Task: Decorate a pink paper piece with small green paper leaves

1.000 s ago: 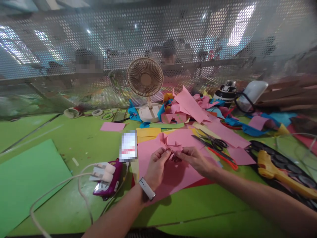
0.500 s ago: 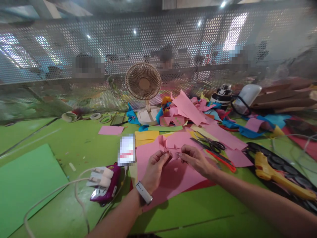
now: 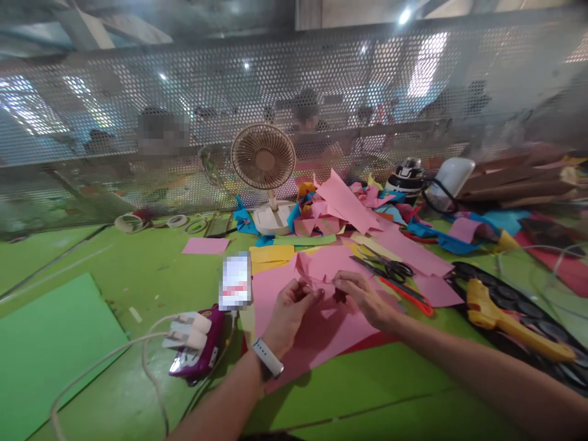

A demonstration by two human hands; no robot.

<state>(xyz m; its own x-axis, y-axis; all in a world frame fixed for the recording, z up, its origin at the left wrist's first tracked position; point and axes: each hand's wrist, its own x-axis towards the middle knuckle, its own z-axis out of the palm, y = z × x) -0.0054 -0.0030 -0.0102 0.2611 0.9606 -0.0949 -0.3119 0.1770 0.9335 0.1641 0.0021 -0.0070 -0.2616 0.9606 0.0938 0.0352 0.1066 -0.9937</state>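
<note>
Between my hands is a small folded piece of pink paper (image 3: 304, 267), raised just above a large pink sheet (image 3: 275, 373). My left hand (image 3: 294, 306), with a watch (image 3: 267, 358) on its wrist, pinches the piece's near left side between thumb and fingers. My right hand (image 3: 361, 294) has its fingers closed on the right end of the same piece. Fingers hide part of the folds. Scissors (image 3: 390, 264) with dark handles and a red-orange handled cutting tool (image 3: 413, 296) lie to the right of my right hand.
A phone (image 3: 235, 282) and a purple power bank (image 3: 206, 343) with chargers and cables lie to the left. A fan (image 3: 264, 158) stands behind, beside heaped paper scraps (image 3: 344, 202). A yellow glue gun (image 3: 509, 324) rests on a black tray (image 3: 459, 275) at right.
The fingers of my right hand have shifted on the pink piece, and my left thumb now points more to the right. The camera view has tilted slightly upward.
</note>
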